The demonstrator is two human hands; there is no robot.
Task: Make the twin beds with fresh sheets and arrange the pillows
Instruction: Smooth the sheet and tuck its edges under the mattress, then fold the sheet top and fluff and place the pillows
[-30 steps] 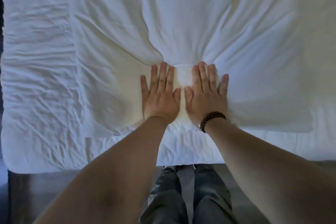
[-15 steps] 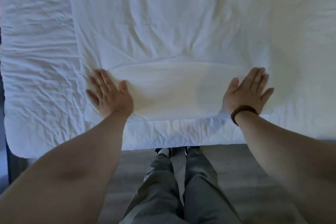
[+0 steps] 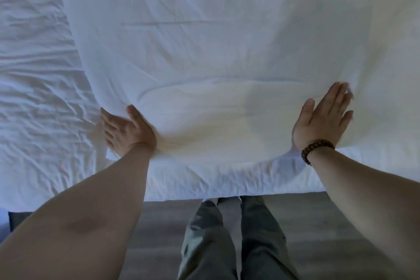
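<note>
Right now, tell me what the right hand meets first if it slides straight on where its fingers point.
Probably a small raised fold in the white cover at its blurred fingertips. The right hand lies flat on that cover, pointing away and rightward; beyond, only more cover shows.

fingers of our left hand (image 3: 127, 132) smear at the top sheet (image 3: 216, 52) edge, we can't tell if they're tucked under. right hand (image 3: 322, 118) fingertips blur too. sheet runs off top and right.
</note>
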